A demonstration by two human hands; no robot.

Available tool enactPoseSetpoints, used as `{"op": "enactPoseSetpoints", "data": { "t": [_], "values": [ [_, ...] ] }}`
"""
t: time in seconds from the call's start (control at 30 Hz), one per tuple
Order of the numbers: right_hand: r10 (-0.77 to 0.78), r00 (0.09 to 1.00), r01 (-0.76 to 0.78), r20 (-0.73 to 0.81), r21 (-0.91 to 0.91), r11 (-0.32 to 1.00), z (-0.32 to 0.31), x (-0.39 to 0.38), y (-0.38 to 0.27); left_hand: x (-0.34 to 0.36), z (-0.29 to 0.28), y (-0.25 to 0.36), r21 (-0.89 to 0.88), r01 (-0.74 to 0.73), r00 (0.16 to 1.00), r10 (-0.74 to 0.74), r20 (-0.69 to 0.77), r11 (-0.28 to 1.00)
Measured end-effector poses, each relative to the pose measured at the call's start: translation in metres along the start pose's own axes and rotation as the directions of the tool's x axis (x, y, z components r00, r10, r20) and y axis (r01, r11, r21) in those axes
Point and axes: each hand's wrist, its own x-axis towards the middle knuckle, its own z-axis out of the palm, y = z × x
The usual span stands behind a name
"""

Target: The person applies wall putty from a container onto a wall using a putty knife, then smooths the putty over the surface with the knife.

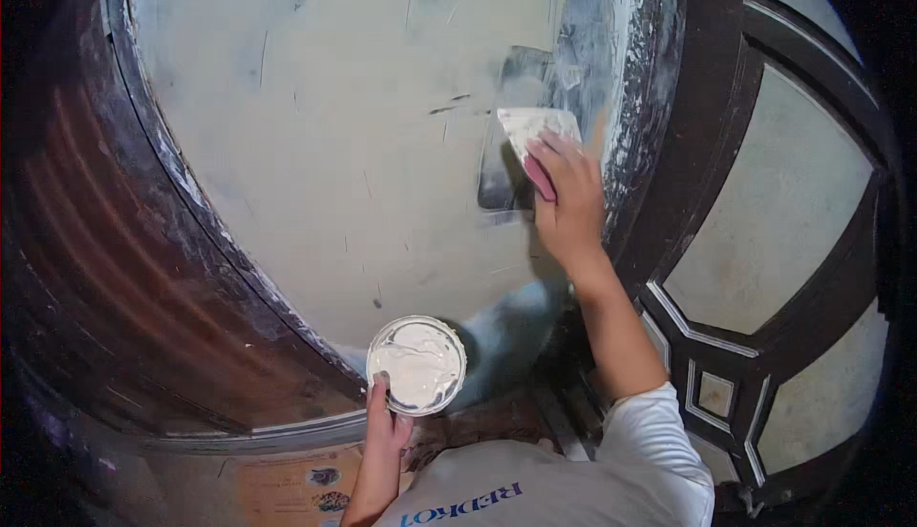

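Note:
My right hand (570,188) grips a putty knife (537,126) with a pinkish-red handle. Its wide blade is coated in white paste and lies at or close to the wall panel (334,145), over a dark patch near the panel's right side; whether it touches I cannot tell. Low in front of me, my left hand (384,422) holds a round tub (416,365) of white putty by its rim, thumb over the edge. Pale, smeared filler covers most of the panel, with dark scratches and grey streaks showing through.
On the right stands a dark-framed panelled door (707,193) with pale inset panes. A brown, glossy wooden surface (124,269) curves along the left, edged by a paint-spattered strip (205,207). Printed cardboard (287,489) lies on the floor below, left of my left forearm.

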Motion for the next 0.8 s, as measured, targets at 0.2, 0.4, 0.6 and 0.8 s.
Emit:
{"op": "enactPoseSetpoints", "data": {
  "t": [0.2,0.4,0.6,0.8],
  "values": [
    [0.004,0.998,0.013,0.070,-0.246,0.969,0.058,-0.051,0.018,0.000,-0.006,0.002,0.014,0.020,1.000,-0.019,-0.021,1.000],
    [0.166,0.964,-0.139,0.207,-0.139,0.981,0.059,-0.165,0.015,0.006,-0.024,0.007,-0.032,0.074,0.997,-0.073,0.029,0.997],
    [-0.006,0.998,-0.004,-0.059,-0.168,0.986,0.024,-0.077,0.026,0.015,-0.039,0.012,-0.066,0.116,0.987,-0.108,0.115,0.991],
    [-0.050,0.995,0.021,-0.084,-0.314,0.949,0.036,0.037,0.001,0.023,-0.059,0.015,-0.082,0.126,0.988,-0.118,0.100,0.989]
  ]
}}
